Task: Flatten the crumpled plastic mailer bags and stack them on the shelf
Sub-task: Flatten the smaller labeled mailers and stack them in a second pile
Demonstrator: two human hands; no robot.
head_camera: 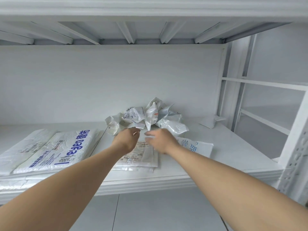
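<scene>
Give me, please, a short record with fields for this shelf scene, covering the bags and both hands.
crumpled pile: loose mailer bags, back centre of the shelf
flattened stack: in front of the pile, partly under the hands
printed stack: flat bags with blue lettering, left end
blue-printed bag: flat, right of the flattened stack
left hand: at the pile's front edge, grip unclear
right hand: blurred, fingers loosely extended, holding nothing

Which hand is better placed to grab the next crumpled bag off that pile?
Left, probably. The left hand has its curled fingers right at the near flap of the crumpled pile; the right hand is blurred, its fingers pointing sideways below the pile.
</scene>
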